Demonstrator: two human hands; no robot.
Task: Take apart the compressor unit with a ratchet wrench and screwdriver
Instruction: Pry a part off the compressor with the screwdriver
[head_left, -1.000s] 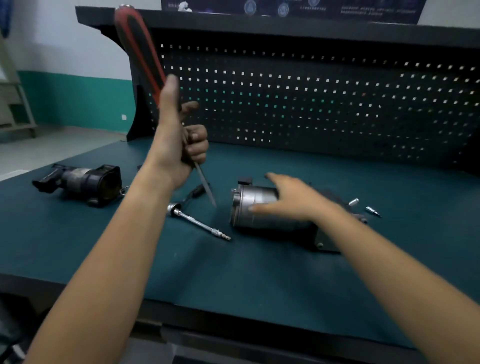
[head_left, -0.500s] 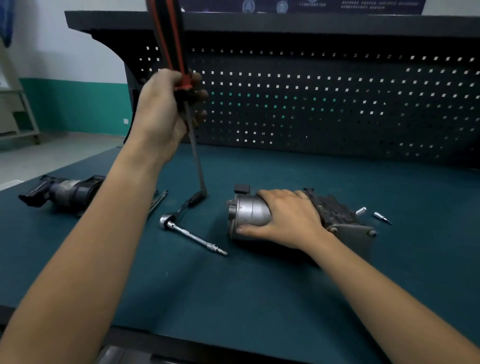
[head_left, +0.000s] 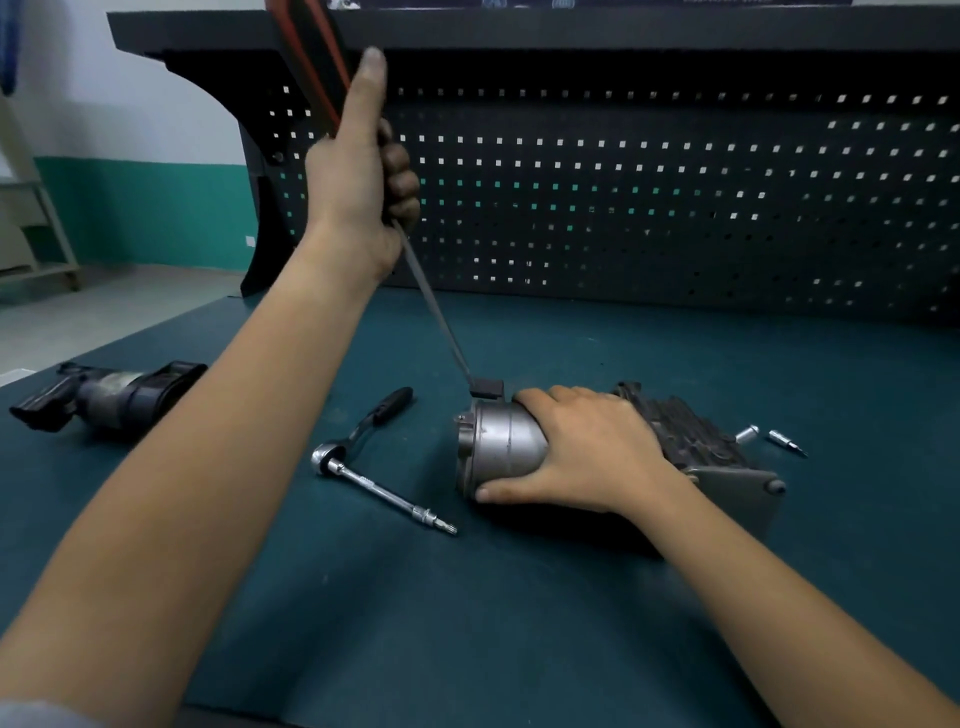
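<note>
Grey, smooth, cylindrical compressor (head_left: 498, 447) lies mid-bench (head_left: 467, 623), right hand (head_left: 587, 452) curled over it. Left hand (head_left: 358, 192) grips the red-black screwdriver (head_left: 311, 57), its thin tip at the compressor's black top block. Chrome ratchet (head_left: 363, 457) lies just left.

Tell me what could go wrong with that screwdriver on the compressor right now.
1. The screwdriver, gripped high by the left hand, has its tip at the small black block; a slip might drive it into the right hand, whose fingers lie right beside it.
2. The compressor unit lies on its side, steadied by that one hand; levering may roll it toward the ratchet wrench.
</note>
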